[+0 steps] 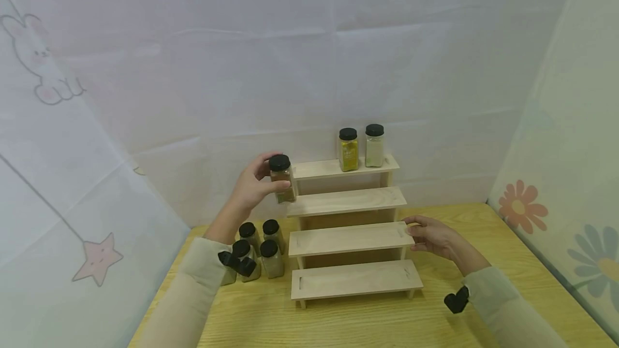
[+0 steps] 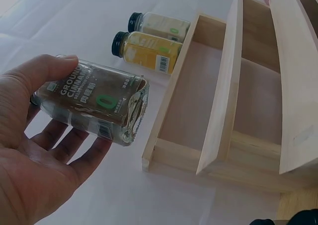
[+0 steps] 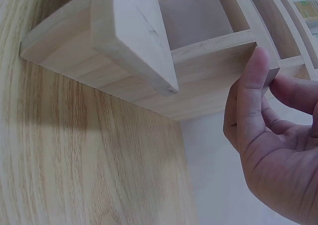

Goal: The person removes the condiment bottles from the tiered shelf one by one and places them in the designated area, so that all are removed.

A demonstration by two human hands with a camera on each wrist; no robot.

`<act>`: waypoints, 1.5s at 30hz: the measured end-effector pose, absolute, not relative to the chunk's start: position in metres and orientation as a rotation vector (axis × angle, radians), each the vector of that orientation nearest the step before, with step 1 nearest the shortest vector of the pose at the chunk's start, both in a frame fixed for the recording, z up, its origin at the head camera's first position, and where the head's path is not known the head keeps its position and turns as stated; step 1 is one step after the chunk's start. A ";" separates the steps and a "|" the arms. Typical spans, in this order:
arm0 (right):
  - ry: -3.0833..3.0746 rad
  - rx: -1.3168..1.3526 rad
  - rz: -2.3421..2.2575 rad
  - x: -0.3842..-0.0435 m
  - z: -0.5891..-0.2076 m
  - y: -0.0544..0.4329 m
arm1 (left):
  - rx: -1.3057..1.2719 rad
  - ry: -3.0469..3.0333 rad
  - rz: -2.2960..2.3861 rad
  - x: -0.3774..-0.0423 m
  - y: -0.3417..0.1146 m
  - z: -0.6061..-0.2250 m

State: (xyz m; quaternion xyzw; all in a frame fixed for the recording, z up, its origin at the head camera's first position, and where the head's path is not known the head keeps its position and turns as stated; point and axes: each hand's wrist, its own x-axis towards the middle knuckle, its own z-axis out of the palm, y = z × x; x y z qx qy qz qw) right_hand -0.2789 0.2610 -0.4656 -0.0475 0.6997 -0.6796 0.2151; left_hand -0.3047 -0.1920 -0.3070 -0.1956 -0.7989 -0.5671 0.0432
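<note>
My left hand (image 1: pixel 249 186) grips a square glass jar of ground cinnamon (image 1: pixel 280 175) with a black cap, thumb on one side and fingers beneath in the left wrist view. The cinnamon jar (image 2: pixel 92 98) is held off the surface, beside the left end of the top step of a four-step wooden rack (image 1: pixel 345 203). On that top step stand a yellow spice jar (image 1: pixel 349 156) and a pale spice jar (image 1: pixel 374 150), toward the right. My right hand (image 1: pixel 432 238) pinches the right end of the second step from the bottom; the right wrist view shows thumb and fingers (image 3: pixel 254 81) at its corner.
Several black-capped jars (image 1: pixel 272 262) stand on the wooden table (image 1: pixel 358 324) left of the rack, some partly behind the left forearm. A white cloth wall (image 1: pixel 271 69) rises behind the rack, with printed side cloths (image 1: pixel 566 176) at both sides.
</note>
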 end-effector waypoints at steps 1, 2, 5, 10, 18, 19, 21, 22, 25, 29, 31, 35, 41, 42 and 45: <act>1.940 -0.131 -1.884 -0.279 -0.466 0.261 | -0.596 -2.443 -1.731 -0.303 -0.193 -0.307; 1.938 -0.133 -1.884 -0.279 -0.466 0.261 | -0.595 -2.446 -1.724 -0.302 -0.195 -0.308; 1.932 -0.137 -1.888 -0.279 -0.466 0.262 | -0.608 -2.446 -1.714 -0.297 -0.200 -0.309; 1.930 -0.137 -1.891 -0.278 -0.466 0.262 | -0.606 -2.456 -1.719 -0.289 -0.207 -0.311; 1.924 -0.138 -1.891 -0.278 -0.465 0.261 | -0.564 -2.478 -1.685 -0.277 -0.220 -0.313; 1.923 -0.138 -1.892 -0.277 -0.465 0.261 | -0.564 -2.482 -1.674 -0.276 -0.222 -0.313; 1.921 -0.142 -1.892 -0.277 -0.464 0.261 | -0.570 -2.482 -1.666 -0.274 -0.225 -0.314; 1.919 -0.144 -1.892 -0.277 -0.464 0.261 | -0.575 -2.482 -1.663 -0.273 -0.227 -0.315; 1.913 -0.149 -1.892 -0.278 -0.464 0.261 | -0.585 -2.480 -1.664 -0.270 -0.231 -0.316; 1.912 -0.151 -1.888 -0.278 -0.464 0.261 | -0.566 -2.499 -1.663 -0.263 -0.237 -0.317; 1.915 -0.150 -1.885 -0.278 -0.464 0.261 | -0.561 -2.512 -1.660 -0.258 -0.240 -0.317; 1.917 -0.146 -1.886 -0.279 -0.465 0.262 | -0.567 -2.513 -1.682 -0.249 -0.245 -0.318; 1.923 -0.155 -1.876 -0.278 -0.465 0.262 | -0.555 -2.516 -1.666 -0.241 -0.253 -0.323; 1.923 -0.153 -1.876 -0.278 -0.464 0.261 | -0.551 -2.516 -1.661 -0.240 -0.254 -0.324; 1.924 -0.155 -1.876 -0.278 -0.464 0.261 | -0.542 -2.513 -1.667 -0.237 -0.257 -0.328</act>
